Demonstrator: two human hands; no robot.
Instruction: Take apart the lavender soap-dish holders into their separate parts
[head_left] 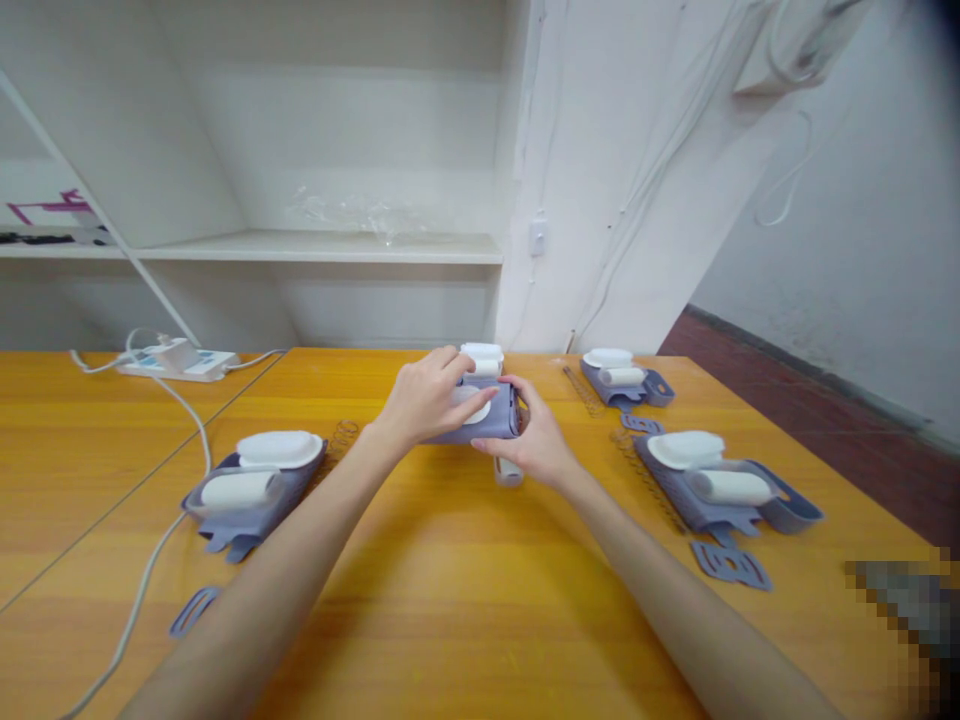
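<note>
Both hands hold one grey-purple plastic housing (500,408) above the middle of the table. My left hand (429,395) grips its left side, with the thumb lying over a white oval part on its face. My right hand (538,440) closes around the right end, thumb below and fingers on top. Just behind the housing is a white rounded piece (482,354). A pale, translucent-looking part (508,472) shows beneath the right fingers; I cannot tell whether it is attached.
Similar grey-purple part sets lie at the left (259,485), right (712,485) and back right (619,376), with white pieces, coiled springs (649,480) and flat slotted plates (731,565). A power strip (180,362) with a white cable sits at the back left. White shelving (322,246) stands behind the table.
</note>
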